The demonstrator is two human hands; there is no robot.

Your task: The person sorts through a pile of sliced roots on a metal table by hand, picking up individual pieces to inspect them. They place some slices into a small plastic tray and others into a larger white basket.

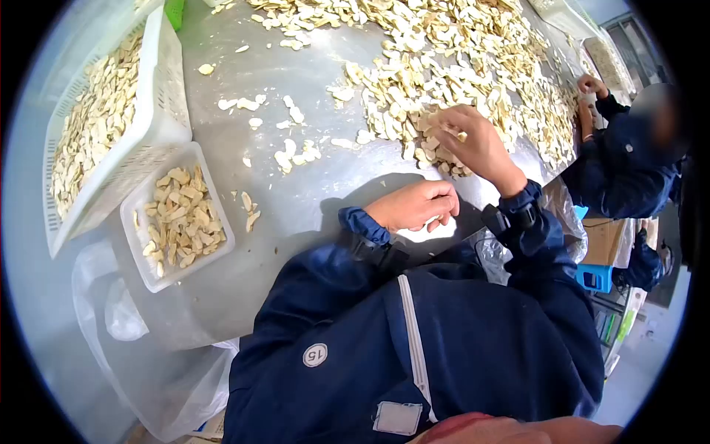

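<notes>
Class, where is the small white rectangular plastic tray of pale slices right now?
In the head view, the small white tray is at left, beside the large white slotted plastic crate and left of the person's left hand.

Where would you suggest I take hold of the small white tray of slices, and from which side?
I'd probably grip the small white tray by its left and right rims, coming from the near end: the large basket crowds its far end, and loose slices lie inside.
</notes>
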